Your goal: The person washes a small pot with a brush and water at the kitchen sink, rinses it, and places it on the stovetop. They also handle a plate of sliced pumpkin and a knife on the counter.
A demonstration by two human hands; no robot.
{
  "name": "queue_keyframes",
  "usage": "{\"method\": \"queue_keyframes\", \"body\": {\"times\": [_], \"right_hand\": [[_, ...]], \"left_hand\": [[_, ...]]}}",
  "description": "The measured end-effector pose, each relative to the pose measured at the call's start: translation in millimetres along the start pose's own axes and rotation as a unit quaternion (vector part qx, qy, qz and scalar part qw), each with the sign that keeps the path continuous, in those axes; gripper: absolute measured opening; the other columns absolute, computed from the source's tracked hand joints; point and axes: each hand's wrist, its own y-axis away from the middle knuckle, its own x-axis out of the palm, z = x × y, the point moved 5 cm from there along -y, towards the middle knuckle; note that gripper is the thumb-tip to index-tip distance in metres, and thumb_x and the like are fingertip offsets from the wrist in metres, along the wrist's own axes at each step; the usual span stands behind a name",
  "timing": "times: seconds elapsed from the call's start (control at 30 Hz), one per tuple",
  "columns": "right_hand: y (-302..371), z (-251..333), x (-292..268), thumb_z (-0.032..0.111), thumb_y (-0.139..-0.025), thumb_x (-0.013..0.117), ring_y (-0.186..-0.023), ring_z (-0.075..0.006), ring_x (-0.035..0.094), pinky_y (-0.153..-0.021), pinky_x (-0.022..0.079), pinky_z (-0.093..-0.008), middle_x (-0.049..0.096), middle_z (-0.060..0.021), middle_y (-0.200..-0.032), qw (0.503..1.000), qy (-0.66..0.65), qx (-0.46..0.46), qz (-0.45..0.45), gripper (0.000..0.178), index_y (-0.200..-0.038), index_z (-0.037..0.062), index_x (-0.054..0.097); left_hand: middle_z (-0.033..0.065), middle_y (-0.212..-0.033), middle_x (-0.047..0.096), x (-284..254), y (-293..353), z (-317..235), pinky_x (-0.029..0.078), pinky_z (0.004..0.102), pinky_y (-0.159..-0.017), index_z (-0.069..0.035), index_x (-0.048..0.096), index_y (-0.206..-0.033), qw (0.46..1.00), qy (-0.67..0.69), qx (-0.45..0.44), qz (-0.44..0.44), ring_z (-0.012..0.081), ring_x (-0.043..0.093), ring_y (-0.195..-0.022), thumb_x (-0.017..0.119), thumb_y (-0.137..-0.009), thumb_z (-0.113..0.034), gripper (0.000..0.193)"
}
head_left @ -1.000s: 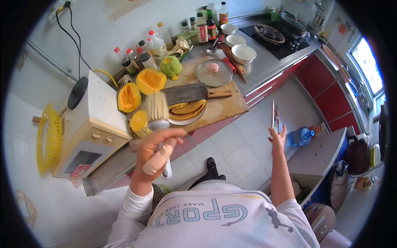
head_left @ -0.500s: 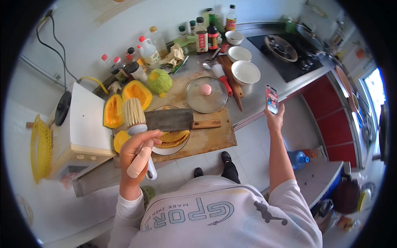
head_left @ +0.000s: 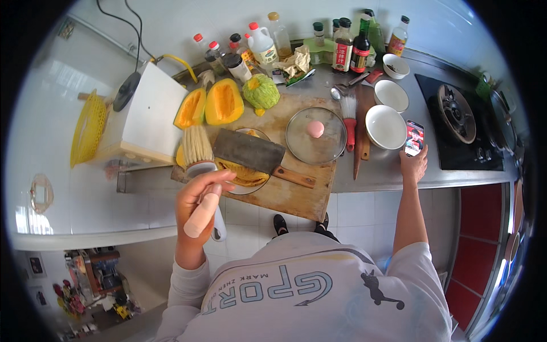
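My left hand (head_left: 196,214) is wrapped round a scrubbing brush (head_left: 197,145) with pale upright bristles and a white handle; one digit wears a beige covering. Just beyond it, a cleaver (head_left: 248,151) with a wooden handle rests across a plate (head_left: 242,190) of yellow food, partly hidden by the blade. The plate sits on a wooden cutting board (head_left: 310,196). My right hand (head_left: 415,166) grips a phone (head_left: 415,137) with its lit screen facing up, at the counter beside a white bowl (head_left: 386,126). Whether the phone touches the counter, I cannot tell.
Cut pumpkin halves (head_left: 224,101), a green gourd (head_left: 261,92) and a glass lid (head_left: 316,149) lie beyond the plate. A red-handled brush (head_left: 349,131) is near the bowls. Bottles (head_left: 342,48) line the wall; a stove (head_left: 456,114) stands at right.
The view has turned, so the counter sits further right in it. My right hand has brought the phone from over the floor to the counter by the bowls. My left hand still holds the brush.
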Motion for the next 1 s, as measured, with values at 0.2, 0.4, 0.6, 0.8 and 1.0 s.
{"method": "queue_keyframes", "body": {"times": [0.2, 0.4, 0.6, 0.8, 1.0], "right_hand": [[0, -10, 6, 0.047, -0.079, 0.081, -0.136, -0.0367, 0.050, -0.112, 0.043, -0.0493, 0.055, -0.0150, -0.146, 0.997, 0.027, -0.054, -0.043, 0.092, -0.155, 0.0146, 0.041], [51, -1, -27, 0.014, -0.095, 0.071, -0.113, -0.0232, 0.063, -0.098, 0.049, -0.0378, 0.067, -0.0100, -0.126, 0.937, -0.289, -0.183, -0.071, 0.045, -0.138, 0.0086, 0.060], [175, 112, -53, 0.000, -0.092, 0.070, -0.097, -0.0131, 0.065, -0.092, 0.052, -0.0294, 0.071, -0.0048, -0.109, 0.882, -0.369, -0.257, 0.141, 0.042, -0.133, 0.0066, 0.065], [284, 204, -39, 0.012, -0.081, 0.079, -0.108, -0.0316, 0.064, -0.096, 0.052, -0.0439, 0.070, -0.0108, -0.114, 0.841, -0.202, -0.466, 0.188, 0.057, -0.135, 0.0069, 0.060], [315, 215, -8, 0.016, -0.082, 0.079, -0.116, -0.0364, 0.060, -0.101, 0.049, -0.0469, 0.066, -0.0150, -0.122, 0.850, -0.069, -0.475, 0.219, 0.071, -0.145, 0.0050, 0.050]], "left_hand": [[0.0154, -0.117, 0.072, -9, 16, 5, 0.052, 0.0347, -0.095, 0.005, 0.068, -0.125, 0.997, 0.036, -0.012, -0.072, 0.0192, 0.068, -0.099, 0.051, -0.099, -0.004, 0.032], [0.0201, -0.118, 0.071, -37, 21, 17, 0.052, 0.0382, -0.096, 0.007, 0.067, -0.125, 0.995, 0.007, -0.027, -0.091, 0.0243, 0.068, -0.101, 0.048, -0.099, -0.007, 0.035], [0.0157, -0.115, 0.073, -63, 3, 38, 0.054, 0.0331, -0.092, 0.003, 0.069, -0.124, 0.996, 0.052, -0.012, -0.066, 0.0195, 0.068, -0.100, 0.051, -0.102, -0.007, 0.030], [0.0206, -0.116, 0.072, -100, -7, 58, 0.052, 0.0369, -0.095, 0.007, 0.068, -0.123, 0.997, 0.051, -0.018, -0.052, 0.0235, 0.068, -0.100, 0.049, -0.099, -0.011, 0.035], [0.0171, -0.115, 0.072, -143, 1, 87, 0.051, 0.0342, -0.094, 0.006, 0.068, -0.124, 0.998, 0.049, -0.021, -0.045, 0.0223, 0.068, -0.098, 0.049, -0.100, -0.008, 0.033]]}}
